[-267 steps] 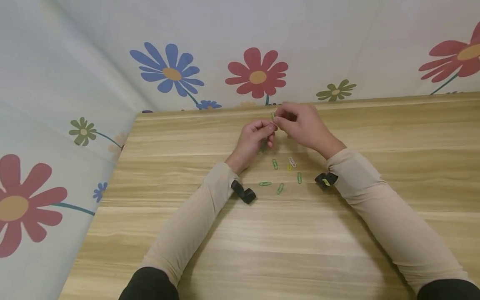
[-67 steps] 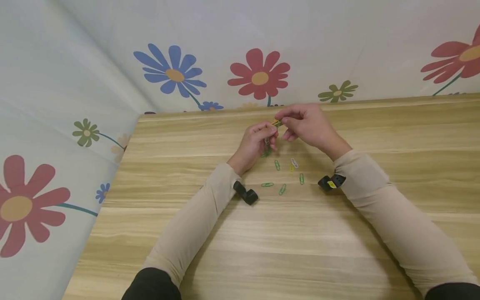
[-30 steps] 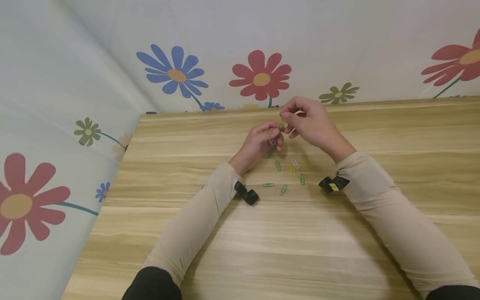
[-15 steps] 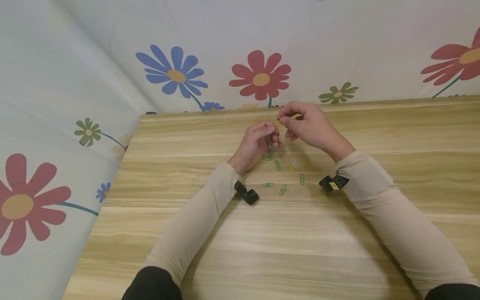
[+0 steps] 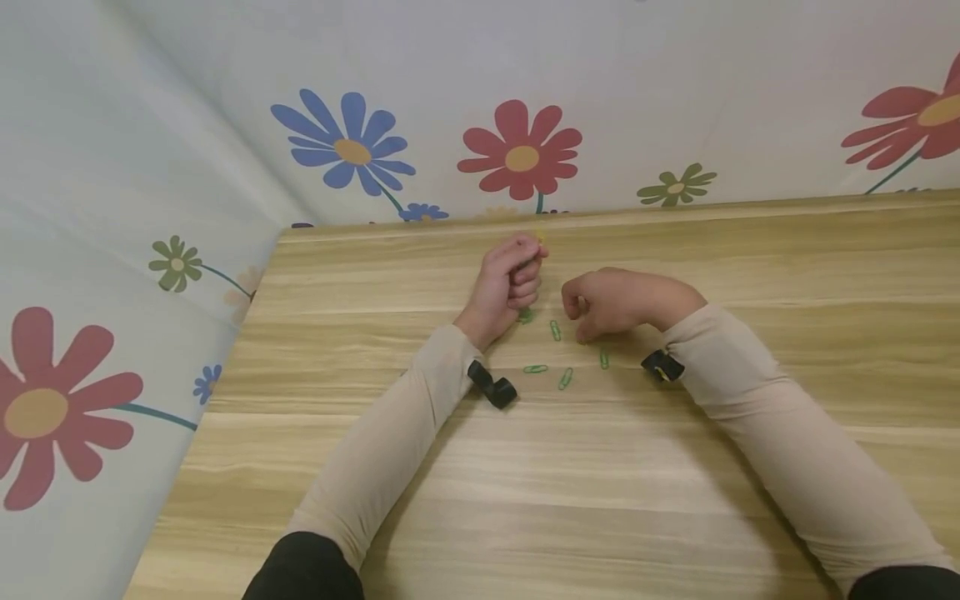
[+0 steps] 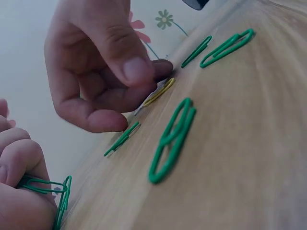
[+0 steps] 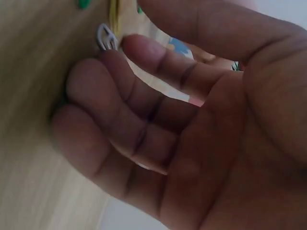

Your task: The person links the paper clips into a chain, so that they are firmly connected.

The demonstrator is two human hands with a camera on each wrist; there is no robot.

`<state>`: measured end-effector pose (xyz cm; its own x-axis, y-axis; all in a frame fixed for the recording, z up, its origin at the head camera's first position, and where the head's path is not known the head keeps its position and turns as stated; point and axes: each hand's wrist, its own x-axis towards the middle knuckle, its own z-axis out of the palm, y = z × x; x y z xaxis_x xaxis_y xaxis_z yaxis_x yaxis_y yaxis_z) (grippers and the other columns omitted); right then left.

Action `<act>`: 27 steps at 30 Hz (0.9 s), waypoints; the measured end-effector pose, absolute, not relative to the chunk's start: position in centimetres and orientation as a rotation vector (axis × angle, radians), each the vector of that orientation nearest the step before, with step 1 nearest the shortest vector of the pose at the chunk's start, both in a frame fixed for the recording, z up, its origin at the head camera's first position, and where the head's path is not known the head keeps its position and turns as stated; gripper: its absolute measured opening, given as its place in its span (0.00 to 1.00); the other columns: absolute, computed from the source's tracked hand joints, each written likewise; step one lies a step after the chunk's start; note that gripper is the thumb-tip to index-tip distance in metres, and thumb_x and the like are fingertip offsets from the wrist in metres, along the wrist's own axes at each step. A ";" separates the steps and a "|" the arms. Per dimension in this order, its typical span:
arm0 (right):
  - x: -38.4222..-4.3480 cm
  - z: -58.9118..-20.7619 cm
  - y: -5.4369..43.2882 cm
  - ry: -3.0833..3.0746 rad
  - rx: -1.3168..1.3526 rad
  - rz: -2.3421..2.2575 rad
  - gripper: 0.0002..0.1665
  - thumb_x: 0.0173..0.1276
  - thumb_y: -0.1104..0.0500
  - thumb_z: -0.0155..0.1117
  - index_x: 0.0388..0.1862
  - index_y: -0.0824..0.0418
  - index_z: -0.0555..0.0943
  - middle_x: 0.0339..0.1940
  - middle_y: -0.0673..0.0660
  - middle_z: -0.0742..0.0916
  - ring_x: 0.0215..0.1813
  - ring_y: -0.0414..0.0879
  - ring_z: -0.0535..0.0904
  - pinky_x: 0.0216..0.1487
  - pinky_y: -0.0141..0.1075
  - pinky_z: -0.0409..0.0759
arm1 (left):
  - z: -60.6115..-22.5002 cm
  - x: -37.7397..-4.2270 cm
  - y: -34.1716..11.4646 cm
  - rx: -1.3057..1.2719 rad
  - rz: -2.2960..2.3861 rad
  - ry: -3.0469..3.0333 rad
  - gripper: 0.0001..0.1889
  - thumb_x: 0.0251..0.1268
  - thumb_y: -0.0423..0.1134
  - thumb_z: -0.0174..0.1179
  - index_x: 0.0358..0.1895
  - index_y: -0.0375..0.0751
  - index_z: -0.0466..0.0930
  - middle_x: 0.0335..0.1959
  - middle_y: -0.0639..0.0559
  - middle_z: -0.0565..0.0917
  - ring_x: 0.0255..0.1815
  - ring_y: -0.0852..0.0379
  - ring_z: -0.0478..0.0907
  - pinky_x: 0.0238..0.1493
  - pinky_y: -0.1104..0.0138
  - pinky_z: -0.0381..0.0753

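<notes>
My left hand (image 5: 504,279) grips a chain of paper clips in its curled fingers, above the table. A yellow paper clip (image 5: 540,237) pokes out past the thumb, and linked green paper clips (image 6: 62,201) hang below the little finger. The chain's middle is hidden in the fist. To its right, my right hand (image 5: 618,300) is low over the table, fingers loosely bent and pointing down. Its fingertips are right at a loose yellow paper clip (image 6: 160,91) and a white paper clip (image 7: 105,36) lying side by side; thumb and forefinger stand apart.
Several loose green paper clips lie on the wooden table (image 5: 480,500), among them one (image 5: 555,330) between the hands and one (image 5: 536,368) nearer the body. A flowered cloth (image 5: 420,50) rises behind the far edge. Black cameras (image 5: 492,385) sit on both wrists.
Earlier, both hands worked together at a yellow clip on the chain. Now the right hand has let go and come down to the loose clips, while the left fingers have curled round the chain.
</notes>
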<state>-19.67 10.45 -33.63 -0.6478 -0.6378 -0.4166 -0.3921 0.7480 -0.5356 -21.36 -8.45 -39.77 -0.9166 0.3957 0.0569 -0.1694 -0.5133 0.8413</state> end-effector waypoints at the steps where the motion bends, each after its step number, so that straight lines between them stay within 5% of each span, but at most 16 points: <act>1: -19.6 -33.7 10.4 2.351 -0.774 -0.522 0.10 0.64 0.65 0.69 0.40 0.62 0.75 0.30 0.55 0.78 0.33 0.48 0.73 0.34 0.38 0.70 | -39.8 -21.4 -8.4 0.350 2.452 1.323 0.13 0.78 0.32 0.44 0.35 0.39 0.77 0.14 0.59 0.60 0.09 0.69 0.53 0.10 0.76 0.47; 13: -19.8 -34.6 10.3 2.629 -0.788 -0.425 0.10 0.73 0.58 0.62 0.32 0.59 0.75 0.24 0.54 0.77 0.29 0.49 0.72 0.33 0.41 0.69 | -40.0 -21.3 -8.3 0.395 2.386 1.348 0.13 0.78 0.32 0.45 0.35 0.39 0.78 0.15 0.58 0.62 0.10 0.68 0.53 0.10 0.76 0.49; 27: -19.5 -34.8 9.9 2.602 -0.807 -0.462 0.10 0.72 0.58 0.65 0.32 0.59 0.76 0.24 0.53 0.78 0.29 0.49 0.73 0.34 0.42 0.72 | -40.0 -21.1 -8.2 0.374 2.332 1.376 0.12 0.77 0.35 0.45 0.35 0.40 0.78 0.21 0.52 0.70 0.16 0.61 0.59 0.18 0.72 0.67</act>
